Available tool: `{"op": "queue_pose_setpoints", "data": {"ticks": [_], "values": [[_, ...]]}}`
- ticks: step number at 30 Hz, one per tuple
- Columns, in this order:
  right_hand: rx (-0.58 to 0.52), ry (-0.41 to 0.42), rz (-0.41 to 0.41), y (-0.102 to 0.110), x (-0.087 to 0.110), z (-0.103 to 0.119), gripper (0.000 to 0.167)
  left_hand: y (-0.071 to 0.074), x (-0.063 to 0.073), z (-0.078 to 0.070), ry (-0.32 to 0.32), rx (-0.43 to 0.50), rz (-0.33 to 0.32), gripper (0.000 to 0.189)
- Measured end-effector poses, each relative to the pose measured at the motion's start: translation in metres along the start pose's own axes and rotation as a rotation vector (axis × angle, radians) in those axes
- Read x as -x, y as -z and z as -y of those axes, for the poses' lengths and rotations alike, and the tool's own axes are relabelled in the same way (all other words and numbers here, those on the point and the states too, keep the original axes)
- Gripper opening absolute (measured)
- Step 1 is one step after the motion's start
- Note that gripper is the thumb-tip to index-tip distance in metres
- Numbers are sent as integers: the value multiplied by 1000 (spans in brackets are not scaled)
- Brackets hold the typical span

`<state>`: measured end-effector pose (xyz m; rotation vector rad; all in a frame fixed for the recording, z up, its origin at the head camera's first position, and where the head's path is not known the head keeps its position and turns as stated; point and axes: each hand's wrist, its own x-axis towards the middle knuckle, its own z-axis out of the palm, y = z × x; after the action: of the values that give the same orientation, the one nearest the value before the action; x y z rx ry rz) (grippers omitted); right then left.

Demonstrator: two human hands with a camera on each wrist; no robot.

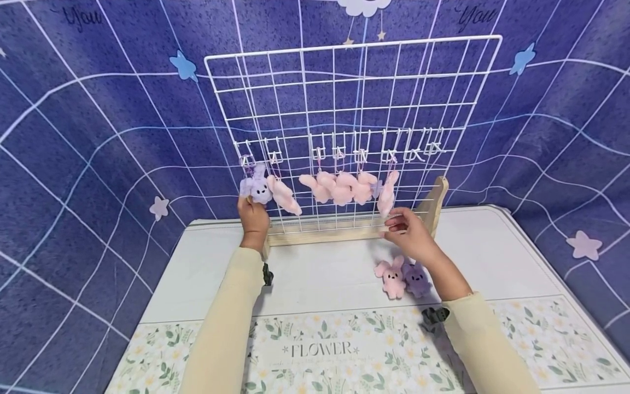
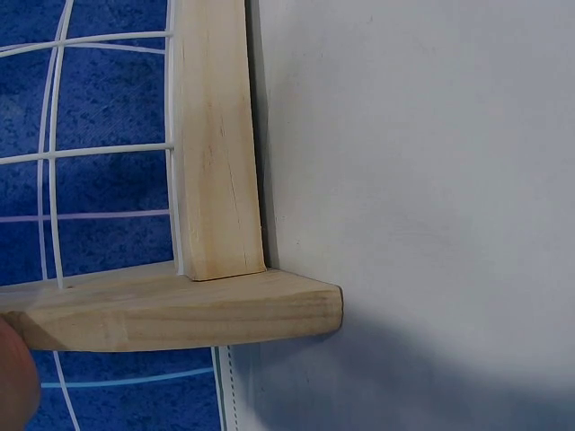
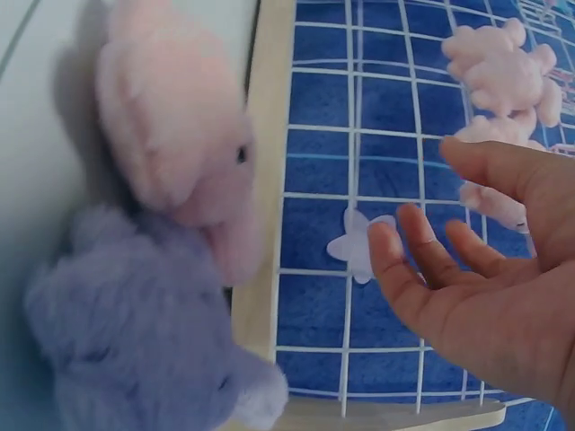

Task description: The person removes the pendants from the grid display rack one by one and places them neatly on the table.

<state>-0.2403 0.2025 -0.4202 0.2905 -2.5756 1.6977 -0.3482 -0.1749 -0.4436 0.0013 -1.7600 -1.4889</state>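
My left hand [image 1: 254,219] holds a purple bunny plush keychain [image 1: 260,190] from below at the left end of the white wire grid [image 1: 334,104]. That bunny faces me, hanging from a hook. In the left wrist view only a blurred bit of the hand shows at the left edge. My right hand [image 1: 412,234] has its fingers loosely spread and nothing in them, just below a pink bunny plush [image 1: 388,196] on the right. Between the hands hang several more pink plushes [image 1: 343,189], turned sideways or backward.
A pink bunny [image 1: 392,279] and a purple bunny [image 1: 417,280] lie on the table below my right hand. The grid stands in a wooden base [image 1: 325,234]. White hooks [image 1: 415,153] line its right side. A flower-print mat [image 1: 325,334] covers the front.
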Motion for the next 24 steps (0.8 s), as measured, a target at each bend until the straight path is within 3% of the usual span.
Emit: {"op": "queue_pose_setpoints", "data": {"ticks": [10,18,24], "values": [[-319,-73,-30,-1,-6,15,77,0,0,7,-19,-24,-5,37],[-469,-66,7,-6,-12,22,79,-1,-1,8,-46,-16,-18,94],[-544,-50,63,-7,-12,23,65,-4,2,-1,-49,-10,-38,99]]}}
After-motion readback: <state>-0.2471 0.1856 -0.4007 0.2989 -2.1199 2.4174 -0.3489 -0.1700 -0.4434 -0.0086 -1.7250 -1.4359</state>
